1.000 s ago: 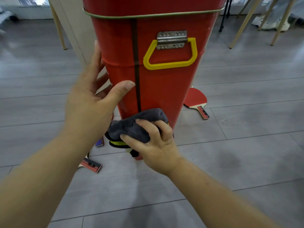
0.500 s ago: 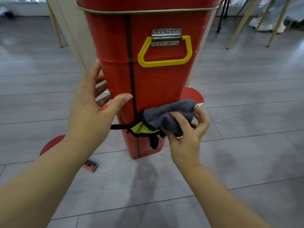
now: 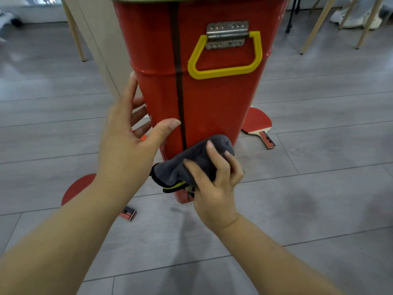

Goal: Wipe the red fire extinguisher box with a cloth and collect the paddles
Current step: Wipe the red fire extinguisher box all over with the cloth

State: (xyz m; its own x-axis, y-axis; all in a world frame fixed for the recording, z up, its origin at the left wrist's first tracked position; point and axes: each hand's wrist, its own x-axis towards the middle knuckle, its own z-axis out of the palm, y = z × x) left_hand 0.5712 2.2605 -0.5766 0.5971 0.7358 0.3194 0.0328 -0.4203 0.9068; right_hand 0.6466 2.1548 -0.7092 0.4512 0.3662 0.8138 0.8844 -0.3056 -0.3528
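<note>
A tall red fire extinguisher box (image 3: pixel 210 107) with a yellow handle (image 3: pixel 225 67) stands on the grey floor in front of me. My left hand (image 3: pixel 127 145) rests on its left side, fingers straight along the edge and thumb across the front. My right hand (image 3: pixel 214 182) grips a dark grey cloth (image 3: pixel 189 165) with a yellow-edged corner and presses it against the lower front of the box. A red paddle (image 3: pixel 258 124) lies on the floor right of the box. Another red paddle (image 3: pixel 78 186) lies at the left, partly hidden by my left forearm.
A small red piece (image 3: pixel 142 137) shows behind my left fingers. Wooden furniture legs (image 3: pixel 73 30) stand at the back left and more wooden legs (image 3: pixel 314 26) at the back right, with a black stand (image 3: pixel 292 15) and white shoes (image 3: pixel 353 18) nearby.
My right hand has carried the cloth from the box's right edge back to the left and lower on the front. The left hand stayed on the box's left side.
</note>
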